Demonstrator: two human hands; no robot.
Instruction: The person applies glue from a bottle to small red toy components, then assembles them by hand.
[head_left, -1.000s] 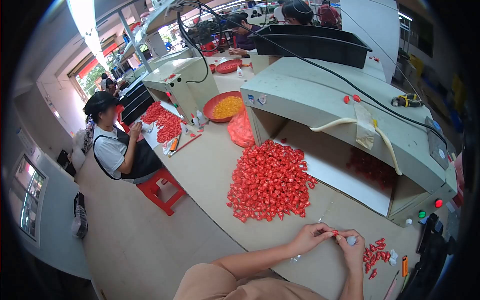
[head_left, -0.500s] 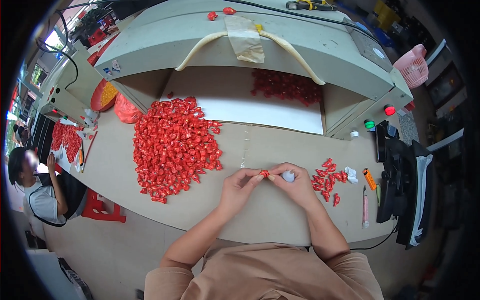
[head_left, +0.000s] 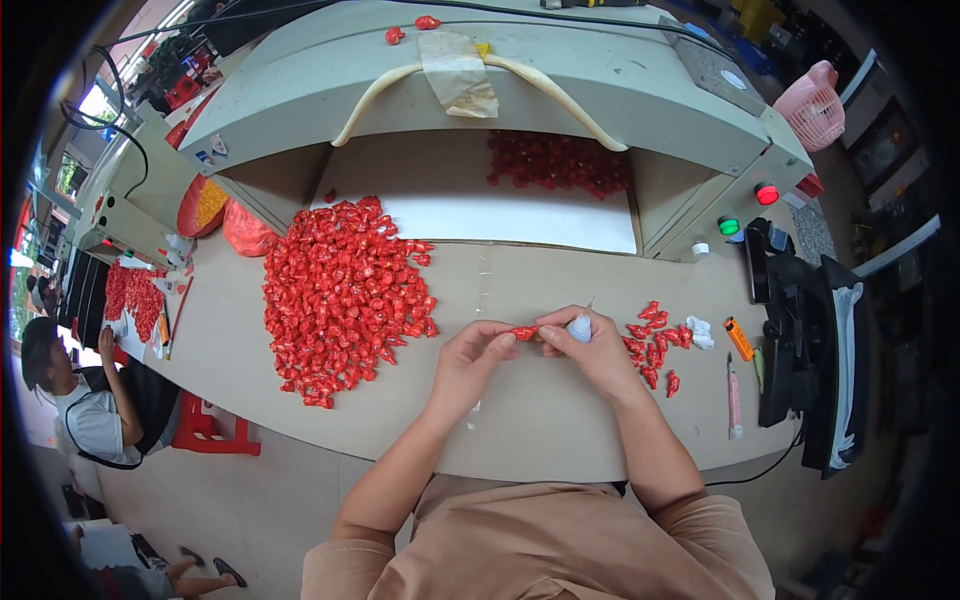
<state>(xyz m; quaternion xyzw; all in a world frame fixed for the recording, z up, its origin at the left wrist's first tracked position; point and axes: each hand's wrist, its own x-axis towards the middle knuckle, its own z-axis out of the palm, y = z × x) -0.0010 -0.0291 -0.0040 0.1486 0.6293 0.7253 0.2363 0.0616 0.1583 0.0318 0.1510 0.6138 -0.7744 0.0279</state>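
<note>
A small glossy red plastic piece point(head_left: 523, 332) is pinched between the thumb and fingers of my left hand point(head_left: 468, 362), above the middle of the table. Close against its right end are the thumb and fingertips of my right hand point(head_left: 598, 360); whether they grip it too is hard to see. My right hand is closed around a small pale bottle point(head_left: 580, 327) with a thin needle tip pointing up and away. To the left of my hands spreads a big pile of similar red pieces point(head_left: 340, 305). On the right lies a small group of longer red pieces point(head_left: 655, 347).
A grey box-like housing point(head_left: 540, 85) with lit buttons spans the table's back, with dark red pieces point(head_left: 560, 165) inside. White tissue point(head_left: 700, 333), an orange lighter-like object point(head_left: 739, 338) and a pink craft knife point(head_left: 735, 400) lie right. Another person point(head_left: 90, 400) sits far left.
My fingertips have drawn apart a little, so more of the red piece shows between them. The bottle has tilted and its needle tip is now visible. The whole view has shifted slightly.
</note>
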